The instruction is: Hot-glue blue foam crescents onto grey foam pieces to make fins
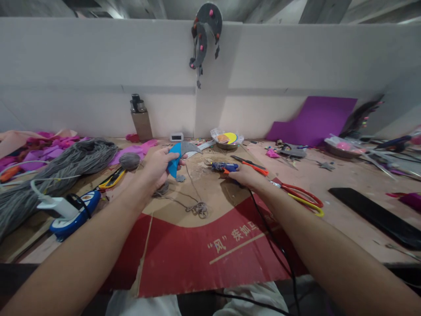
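Observation:
Raised over the middle of the table, my left hand [158,166] pinches a bright blue felt piece [174,160] with a grey curved felt piece [190,148] against it. My right hand [246,174] is closed on a blue hot glue gun [224,166] with an orange trigger, its nozzle pointing left. A black cord runs back from the gun under my right forearm. Grey yarn [198,210] lies tangled on the cardboard sheet [179,259] below my hands, and a small grey felt star [180,178] rests under the blue piece.
Red-and-yellow scissors [301,195] and an orange-handled pair [251,164] lie to the right, with a black flat case [375,215] beyond. Left are a yellow utility knife [112,179], a grey yarn hank [62,175] and a blue power strip [75,215]. A moon ornament [210,15] hangs ahead.

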`<state>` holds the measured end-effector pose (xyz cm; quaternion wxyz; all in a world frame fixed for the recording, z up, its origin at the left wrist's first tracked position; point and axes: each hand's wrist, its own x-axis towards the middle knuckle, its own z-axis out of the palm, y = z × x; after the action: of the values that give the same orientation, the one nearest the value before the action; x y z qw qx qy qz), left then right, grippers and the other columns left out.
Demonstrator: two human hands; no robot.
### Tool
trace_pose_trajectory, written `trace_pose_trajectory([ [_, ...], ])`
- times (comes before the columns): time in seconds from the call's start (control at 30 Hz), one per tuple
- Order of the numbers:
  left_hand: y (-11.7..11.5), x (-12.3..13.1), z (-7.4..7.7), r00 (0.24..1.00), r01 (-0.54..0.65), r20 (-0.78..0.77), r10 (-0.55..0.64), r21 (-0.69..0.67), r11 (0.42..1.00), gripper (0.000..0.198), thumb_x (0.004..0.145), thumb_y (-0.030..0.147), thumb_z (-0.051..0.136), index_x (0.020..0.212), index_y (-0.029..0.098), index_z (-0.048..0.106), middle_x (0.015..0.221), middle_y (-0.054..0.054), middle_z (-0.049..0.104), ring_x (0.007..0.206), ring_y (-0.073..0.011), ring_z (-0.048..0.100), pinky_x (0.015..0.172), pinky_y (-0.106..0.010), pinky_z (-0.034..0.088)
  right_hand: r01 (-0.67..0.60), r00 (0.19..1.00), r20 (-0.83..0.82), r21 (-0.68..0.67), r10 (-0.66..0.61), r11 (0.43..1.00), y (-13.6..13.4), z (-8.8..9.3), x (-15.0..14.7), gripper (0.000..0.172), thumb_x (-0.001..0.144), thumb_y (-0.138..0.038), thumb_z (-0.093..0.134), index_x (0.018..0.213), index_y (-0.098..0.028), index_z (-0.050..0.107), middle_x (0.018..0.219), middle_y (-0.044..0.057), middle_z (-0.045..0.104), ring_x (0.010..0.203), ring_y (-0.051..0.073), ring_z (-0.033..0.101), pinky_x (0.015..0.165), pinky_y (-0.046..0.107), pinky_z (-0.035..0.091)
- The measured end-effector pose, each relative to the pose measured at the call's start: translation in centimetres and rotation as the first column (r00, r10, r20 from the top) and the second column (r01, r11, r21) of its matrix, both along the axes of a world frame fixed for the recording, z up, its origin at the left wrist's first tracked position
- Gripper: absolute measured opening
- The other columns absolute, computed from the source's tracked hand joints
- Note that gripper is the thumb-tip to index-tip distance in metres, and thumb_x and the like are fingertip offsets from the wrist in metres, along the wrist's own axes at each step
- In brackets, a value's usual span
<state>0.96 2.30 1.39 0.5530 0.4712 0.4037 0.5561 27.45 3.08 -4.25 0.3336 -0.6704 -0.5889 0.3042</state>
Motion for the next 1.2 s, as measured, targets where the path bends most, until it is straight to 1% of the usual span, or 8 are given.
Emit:
trace_pose_trajectory([
  [0.1, -0.1, 0.0, 0.1, 0.999, 0.037, 0.011, -0.037, -0.005, 0.999, 0.014, 0.074, 0.008, 0.060, 0.088, 0.010, 0.063, 0.083, -0.010, 0.072, 0.057, -0.0119, 0.063, 0.050, -0.021, 0.050, 0.069, 0.957, -0.280, -0.010, -0.069, 0.998, -0.1, 0.3, -0.4, 0.019, 0.056, -0.019, 0.072, 0.070, -0.018, 0.058, 0.058, -0.001, 0.057, 0.052, 0.012, 0.052, 0.046, 0.021, 0.041],
  [0.27, -0.5, 0.3, 0.2, 0.997, 0.062, 0.057, -0.059, -0.043, 0.997, 0.020, 0.077, 0.008, 0.060, 0.097, 0.012, 0.064, 0.090, -0.010, 0.073, 0.059, -0.0119, 0.065, 0.049, -0.020, 0.051, 0.152, 0.856, -0.510, 0.093, -0.084, 0.984, -1.3, 1.9, -2.3, 0.022, 0.060, -0.017, 0.058, 0.080, -0.021, 0.049, 0.070, -0.005, 0.052, 0.058, 0.008, 0.049, 0.057, 0.022, 0.052],
  [0.4, -0.6, 0.6, -0.3, 0.997, 0.064, 0.055, -0.061, -0.058, 0.996, 0.020, 0.079, 0.010, 0.062, 0.099, 0.012, 0.064, 0.097, -0.012, 0.073, 0.065, -0.0140, 0.068, 0.048, -0.020, 0.052, 0.147, 0.681, -0.722, 0.301, 0.125, 0.942, -3.0, 3.7, -3.4, 0.028, 0.059, -0.015, 0.060, 0.082, -0.022, 0.047, 0.070, -0.006, 0.051, 0.056, 0.007, 0.049, 0.051, 0.020, 0.046],
  [0.5, -0.3, 0.7, -0.8, 0.997, 0.040, 0.067, -0.035, -0.080, 0.996, 0.015, 0.080, 0.009, 0.062, 0.095, 0.011, 0.064, 0.093, -0.012, 0.072, 0.066, -0.0137, 0.068, 0.050, -0.019, 0.052, 0.038, 0.674, -0.654, 0.495, 0.344, 0.868, -4.4, 4.6, -3.9, 0.024, 0.069, -0.019, 0.061, 0.090, -0.021, 0.050, 0.069, -0.005, 0.054, 0.057, 0.009, 0.051, 0.050, 0.021, 0.042],
  [0.6, 0.0, 0.7, -1.3, 0.997, -0.005, 0.078, 0.011, -0.084, 0.996, 0.010, 0.080, 0.009, 0.062, 0.089, 0.012, 0.063, 0.082, -0.009, 0.070, 0.066, -0.0131, 0.067, 0.050, -0.018, 0.052, -0.082, 0.736, -0.531, 0.546, 0.420, 0.834, -5.6, 4.7, -4.5, 0.018, 0.081, -0.026, 0.058, 0.096, -0.020, 0.051, 0.072, -0.003, 0.055, 0.056, 0.009, 0.050, 0.053, 0.024, 0.044],
  [0.83, -0.4, 1.2, -1.3, 0.990, -0.118, 0.063, 0.125, -0.114, 0.987, 0.007, 0.080, 0.011, 0.063, 0.074, 0.014, 0.059, 0.063, -0.003, 0.061, 0.051, -0.0110, 0.058, 0.043, -0.018, 0.046, -0.259, 0.933, -0.096, 0.485, 0.346, 0.835, -5.9, 2.9, -5.4, 0.026, 0.091, -0.041, 0.050, 0.104, -0.019, 0.051, 0.086, 0.006, 0.063, 0.061, 0.015, 0.054, 0.058, 0.032, 0.047],
  [0.93, -0.2, 1.2, -1.7, 0.988, -0.146, 0.037, 0.150, -0.102, 0.984, 0.006, 0.079, 0.013, 0.063, 0.072, 0.013, 0.062, 0.060, -0.002, 0.060, 0.048, -0.0103, 0.054, 0.041, -0.018, 0.042, -0.276, 0.951, 0.012, 0.485, 0.309, 0.830, -6.0, 2.7, -5.5, 0.028, 0.092, -0.041, 0.049, 0.108, -0.017, 0.053, 0.087, 0.008, 0.064, 0.071, 0.020, 0.059, 0.064, 0.035, 0.049],
  [1.2, 0.8, 1.1, -2.9, 0.989, -0.142, 0.047, 0.143, -0.035, 0.989, 0.003, 0.076, 0.017, 0.065, 0.074, 0.015, 0.067, 0.065, -0.003, 0.065, 0.056, -0.0130, 0.058, 0.052, -0.024, 0.048, -0.321, 0.947, 0.158, 0.443, 0.279, 0.837, -6.7, 3.3, -6.1, 0.032, 0.092, -0.036, 0.047, 0.117, -0.016, 0.053, 0.084, 0.009, 0.065, 0.077, 0.023, 0.062, 0.073, 0.037, 0.049],
])
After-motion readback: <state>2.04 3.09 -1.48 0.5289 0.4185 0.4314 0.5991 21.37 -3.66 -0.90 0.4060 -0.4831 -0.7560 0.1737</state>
